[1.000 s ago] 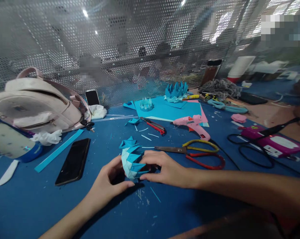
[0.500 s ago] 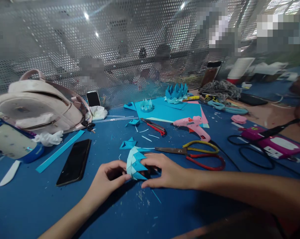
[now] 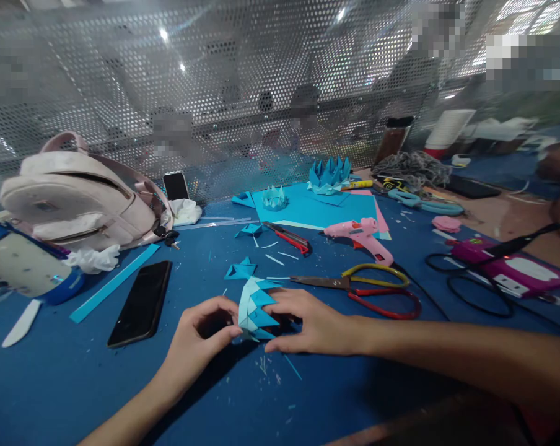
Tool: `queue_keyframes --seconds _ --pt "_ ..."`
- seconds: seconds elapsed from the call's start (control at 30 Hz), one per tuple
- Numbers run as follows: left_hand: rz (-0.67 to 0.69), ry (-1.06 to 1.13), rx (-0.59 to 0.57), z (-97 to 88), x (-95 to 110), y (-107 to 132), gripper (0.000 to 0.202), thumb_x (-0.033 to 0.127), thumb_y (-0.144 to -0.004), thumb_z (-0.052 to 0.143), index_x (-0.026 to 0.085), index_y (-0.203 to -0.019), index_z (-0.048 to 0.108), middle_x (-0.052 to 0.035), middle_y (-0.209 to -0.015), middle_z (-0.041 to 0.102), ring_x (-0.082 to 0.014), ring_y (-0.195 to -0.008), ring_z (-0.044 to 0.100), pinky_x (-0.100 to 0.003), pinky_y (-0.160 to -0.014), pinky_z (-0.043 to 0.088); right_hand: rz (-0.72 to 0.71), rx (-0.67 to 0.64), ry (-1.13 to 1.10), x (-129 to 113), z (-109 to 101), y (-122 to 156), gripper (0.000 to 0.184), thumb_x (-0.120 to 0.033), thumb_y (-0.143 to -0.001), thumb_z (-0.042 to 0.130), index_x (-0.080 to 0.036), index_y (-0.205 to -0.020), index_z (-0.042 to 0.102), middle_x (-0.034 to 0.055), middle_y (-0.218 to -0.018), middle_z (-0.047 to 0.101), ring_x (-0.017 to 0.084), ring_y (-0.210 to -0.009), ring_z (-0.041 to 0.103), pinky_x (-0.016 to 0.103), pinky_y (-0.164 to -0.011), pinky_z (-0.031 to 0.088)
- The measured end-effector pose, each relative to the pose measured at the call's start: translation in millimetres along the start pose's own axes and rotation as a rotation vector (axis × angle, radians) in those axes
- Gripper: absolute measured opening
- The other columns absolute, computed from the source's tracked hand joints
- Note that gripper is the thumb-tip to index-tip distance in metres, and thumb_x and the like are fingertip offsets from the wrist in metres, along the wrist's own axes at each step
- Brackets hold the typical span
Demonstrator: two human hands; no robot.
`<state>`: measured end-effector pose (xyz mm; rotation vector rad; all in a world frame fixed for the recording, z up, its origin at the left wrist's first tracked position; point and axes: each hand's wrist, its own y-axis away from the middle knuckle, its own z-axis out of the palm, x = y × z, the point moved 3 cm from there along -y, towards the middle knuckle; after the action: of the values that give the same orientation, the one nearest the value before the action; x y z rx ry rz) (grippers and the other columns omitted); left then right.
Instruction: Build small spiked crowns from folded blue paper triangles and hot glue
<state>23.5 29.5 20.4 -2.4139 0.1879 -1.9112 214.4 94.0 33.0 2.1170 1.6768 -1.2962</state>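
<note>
**A:** Where is the folded paper piece (image 3: pixel 256 306)?

**B:** Low on the blue table (image 3: pixel 75 384), just in front of the person and between both hands. It stands on edge, with its light and darker blue points fanned upward.

**A:** How are the hands on it?

**B:** The left hand (image 3: pixel 201 334) is curled, with thumb and fingertips pinching the piece's 9 o'clock side. The right hand (image 3: pixel 312 325) grasps it from 3 o'clock, fingers laid over the top and thumb low by the table. (I'd judge the grip from two sides is there because the piece is many small folds slotted together, and they would spread if left loose.)

**A:** What is around it?

**B:** A loose blue triangle (image 3: pixel 240 270) lies at 12 o'clock, just beyond the piece. The scissors (image 3: pixel 368 286) are at 2 o'clock, near the right hand, with the blades pointing at the work. The pink glue gun (image 3: pixel 361 235) is farther out that way. A black phone (image 3: pixel 141 302) lies at 9 o'clock, well apart and probably parked clear of the scraps. Two finished-looking paper crowns (image 3: pixel 329 173) sit far off at 1 o'clock, by a blue sheet (image 3: pixel 317 207).
</note>
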Motion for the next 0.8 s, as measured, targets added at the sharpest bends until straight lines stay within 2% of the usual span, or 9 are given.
queue_keyframes --seconds 0.23,0.5,0.63,0.8 --pt "0.113 -0.109 0.128 3.8 9 5 0.017 0.027 -0.084 0.067 0.018 -0.070 0.065 -0.0024 -0.070 0.061 -0.0171 -0.069 0.055 -0.025 -0.066 0.041 -0.026 -0.027 -0.004 4 4 2 0.029 -0.045 -0.088 0.066 -0.016 -0.087 0.067 0.0022 -0.081 0.059 0.015 -0.078 0.054 0.025 -0.071 0.042" --pt "0.219 -0.197 0.145 3.1 18 6 0.020 0.023 -0.088 0.062 0.018 -0.068 0.063 -0.0020 -0.068 0.060 -0.0163 -0.067 0.054 -0.025 -0.066 0.040 -0.030 -0.024 0.026 2 3 2 0.021 -0.036 -0.088 0.067 -0.016 -0.083 0.066 -0.0005 -0.073 0.055 0.013 -0.071 0.050 0.023 -0.066 0.039" --pt "0.211 -0.187 0.141 0.6 17 6 0.019 0.021 -0.086 0.064 0.019 -0.067 0.067 -0.0032 -0.068 0.063 -0.0180 -0.066 0.056 -0.027 -0.065 0.042 -0.014 -0.014 0.050 3 3 2 0.017 -0.031 -0.091 0.062 -0.016 -0.084 0.065 0.0002 -0.074 0.056 0.014 -0.072 0.051 0.024 -0.067 0.040" --pt "0.207 -0.183 0.123 -4.6 14 3 0.015 0.020 -0.082 0.069 0.021 -0.069 0.076 -0.0052 -0.069 0.072 -0.0210 -0.068 0.062 -0.032 -0.071 0.046 0.068 0.043 -0.027 6 2 2 0.016 -0.029 -0.089 0.064 -0.016 -0.081 0.064 -0.0005 -0.073 0.055 0.011 -0.066 0.050 0.022 -0.059 0.040"
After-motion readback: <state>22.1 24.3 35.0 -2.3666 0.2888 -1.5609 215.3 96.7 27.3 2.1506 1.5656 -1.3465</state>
